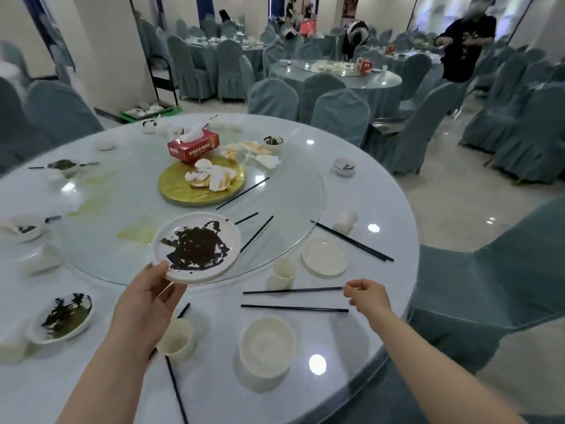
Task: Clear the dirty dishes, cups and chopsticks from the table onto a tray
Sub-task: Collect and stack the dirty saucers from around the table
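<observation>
Over the desk (351, 347), the left hand (146, 301) grips a dirty plate (195, 247) by its near rim, lifted above the turntable edge. The right hand (367, 296) pinches the end of a chopstick (292, 291) lying beside a cup (284, 272). Collecting appears under way; next, the chopstick needs lifting, with its mate (293, 308) close by. No tray is clearly in view.

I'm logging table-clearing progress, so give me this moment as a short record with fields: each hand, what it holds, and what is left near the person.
left hand: holds a stained plate by its near rim, lifted above the table
right hand: pinches the end of a chopstick lying on the table
near leftovers: second chopstick, empty bowl, two cups, small clean plate
turntable centre: gold plate with napkins, red tissue box
tray: not in view
</observation>
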Demonstrator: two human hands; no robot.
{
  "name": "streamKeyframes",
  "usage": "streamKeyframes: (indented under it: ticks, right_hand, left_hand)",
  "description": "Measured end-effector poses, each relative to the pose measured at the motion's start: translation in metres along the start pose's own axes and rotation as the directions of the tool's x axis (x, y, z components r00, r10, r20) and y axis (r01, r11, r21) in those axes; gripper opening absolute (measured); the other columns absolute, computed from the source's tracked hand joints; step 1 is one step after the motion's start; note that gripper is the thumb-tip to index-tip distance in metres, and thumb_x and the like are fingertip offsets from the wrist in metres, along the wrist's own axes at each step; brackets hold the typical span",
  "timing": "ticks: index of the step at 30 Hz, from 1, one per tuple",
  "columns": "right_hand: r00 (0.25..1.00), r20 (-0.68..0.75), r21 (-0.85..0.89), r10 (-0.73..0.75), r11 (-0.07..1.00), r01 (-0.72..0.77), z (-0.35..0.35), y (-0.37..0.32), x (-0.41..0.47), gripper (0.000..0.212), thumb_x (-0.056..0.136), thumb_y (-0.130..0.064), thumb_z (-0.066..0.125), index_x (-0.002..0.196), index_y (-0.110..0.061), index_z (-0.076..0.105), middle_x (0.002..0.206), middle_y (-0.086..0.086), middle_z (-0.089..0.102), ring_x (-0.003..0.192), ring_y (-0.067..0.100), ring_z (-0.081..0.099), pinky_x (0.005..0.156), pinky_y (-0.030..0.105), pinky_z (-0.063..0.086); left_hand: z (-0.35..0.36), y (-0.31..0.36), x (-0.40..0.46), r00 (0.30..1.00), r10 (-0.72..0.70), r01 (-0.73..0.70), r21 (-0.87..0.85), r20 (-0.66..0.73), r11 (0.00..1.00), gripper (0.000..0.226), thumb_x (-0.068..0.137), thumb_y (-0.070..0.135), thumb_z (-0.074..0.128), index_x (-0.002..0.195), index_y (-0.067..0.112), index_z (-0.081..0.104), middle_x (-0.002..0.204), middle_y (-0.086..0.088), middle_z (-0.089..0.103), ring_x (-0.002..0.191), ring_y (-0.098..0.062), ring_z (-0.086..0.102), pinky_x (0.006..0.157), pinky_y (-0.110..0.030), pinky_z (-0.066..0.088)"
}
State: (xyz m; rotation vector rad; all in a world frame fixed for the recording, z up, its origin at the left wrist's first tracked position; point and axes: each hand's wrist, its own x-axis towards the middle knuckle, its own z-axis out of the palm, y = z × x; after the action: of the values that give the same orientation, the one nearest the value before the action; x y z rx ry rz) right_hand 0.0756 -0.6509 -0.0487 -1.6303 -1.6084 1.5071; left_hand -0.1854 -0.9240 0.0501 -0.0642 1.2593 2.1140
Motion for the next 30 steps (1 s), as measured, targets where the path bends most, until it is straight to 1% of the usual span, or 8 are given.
streamKeyframes:
  ticks: [4, 7, 9, 11, 13, 15, 23, 30]
  right_hand:
    - [0.996, -0.055, -0.05, 0.065, 0.996, -0.068, 0.009, 0.009, 0.061, 0.012, 0.081, -0.019, 0.072, 0.088, -0.011, 0.068, 0.072, 0.0, 0.072, 0.067, 0.017, 0.069, 0.067, 0.029, 0.051]
    - [0.992, -0.069, -0.075, 0.105, 0.991, -0.11, 0.017, 0.008, 0.095, 0.014, 0.083, -0.025, 0.071, 0.086, -0.012, 0.069, 0.069, -0.001, 0.072, 0.07, 0.018, 0.07, 0.074, 0.032, 0.053]
    - [0.986, -0.091, -0.089, 0.137, 0.985, -0.145, 0.023, 0.007, 0.113, 0.017, 0.083, -0.028, 0.069, 0.081, -0.012, 0.07, 0.067, 0.001, 0.073, 0.074, 0.019, 0.07, 0.081, 0.034, 0.054]
    - [0.977, -0.112, -0.075, 0.181, 0.979, -0.189, 0.028, 0.005, 0.126, 0.018, 0.083, -0.024, 0.068, 0.072, -0.009, 0.07, 0.058, 0.001, 0.071, 0.063, 0.015, 0.068, 0.071, 0.03, 0.054]
    - [0.966, -0.115, -0.034, 0.233, 0.971, -0.238, 0.03, 0.001, 0.13, 0.013, 0.081, -0.015, 0.067, 0.07, -0.007, 0.066, 0.05, 0.001, 0.067, 0.048, 0.01, 0.063, 0.054, 0.024, 0.046]
    - [0.963, -0.095, 0.007, 0.254, 0.967, -0.254, 0.031, -0.001, 0.128, 0.01, 0.08, -0.009, 0.065, 0.071, -0.01, 0.06, 0.053, 0.006, 0.067, 0.042, 0.012, 0.06, 0.048, 0.022, 0.041]
    - [0.986, 0.047, 0.415, 0.157, 0.895, -0.162, -0.008, 0.001, 0.05, 0.019, 0.087, -0.01, 0.068, 0.099, -0.008, 0.054, 0.074, 0.016, 0.07, 0.059, 0.019, 0.067, 0.05, 0.025, 0.051]
    - [0.997, 0.067, 0.43, 0.042, 0.9, -0.067, -0.058, -0.003, -0.072, 0.017, 0.089, -0.017, 0.067, 0.101, -0.009, 0.058, 0.074, 0.009, 0.074, 0.062, 0.017, 0.07, 0.05, 0.023, 0.053]
  left_hand:
    - [0.012, -0.009, 0.032, 0.999, 0.007, -0.004, 0.055, -0.042, 0.998, 0.039, 0.095, 0.01, 0.05, 0.066, 0.017, 0.075, 0.071, 0.001, 0.073, 0.062, -0.008, 0.069, 0.061, -0.02, 0.058]
    - [0.019, -0.016, 0.044, 0.995, -0.029, 0.035, 0.065, -0.093, 0.997, 0.026, 0.095, 0.01, 0.049, 0.08, 0.012, 0.071, 0.07, 0.001, 0.073, 0.061, -0.008, 0.069, 0.057, -0.019, 0.057]
    - [0.017, -0.023, 0.051, 0.994, -0.04, 0.048, 0.077, -0.105, 0.996, 0.036, 0.095, 0.01, 0.049, 0.071, 0.014, 0.076, 0.071, 0.001, 0.073, 0.061, -0.008, 0.07, 0.058, -0.019, 0.057]
    - [0.017, -0.027, 0.053, 0.992, -0.049, 0.06, 0.098, -0.115, 0.993, 0.04, 0.095, 0.011, 0.05, 0.067, 0.015, 0.078, 0.075, 0.001, 0.074, 0.064, -0.008, 0.07, 0.06, -0.019, 0.057]
    - [0.017, -0.028, 0.051, 0.99, -0.064, 0.08, 0.119, -0.126, 0.99, 0.027, 0.095, 0.011, 0.05, 0.082, 0.012, 0.074, 0.077, 0.001, 0.075, 0.066, -0.008, 0.071, 0.059, -0.019, 0.057]
    - [0.015, -0.029, 0.047, 0.989, -0.07, 0.086, 0.123, -0.131, 0.989, 0.016, 0.095, 0.012, 0.051, 0.092, 0.011, 0.066, 0.078, 0.001, 0.075, 0.066, -0.007, 0.07, 0.059, -0.019, 0.057]
    - [0.003, -0.031, 0.0, 0.996, -0.079, 0.082, 0.112, -0.033, 0.99, 0.015, 0.094, 0.01, 0.051, 0.091, 0.012, 0.066, 0.081, 0.001, 0.075, 0.069, -0.009, 0.071, 0.062, -0.021, 0.058]
    - [0.0, -0.057, -0.066, 0.978, -0.161, 0.145, 0.121, 0.135, 0.982, 0.016, 0.093, 0.008, 0.053, 0.091, 0.014, 0.068, 0.083, 0.0, 0.075, 0.07, -0.009, 0.071, 0.059, -0.021, 0.056]
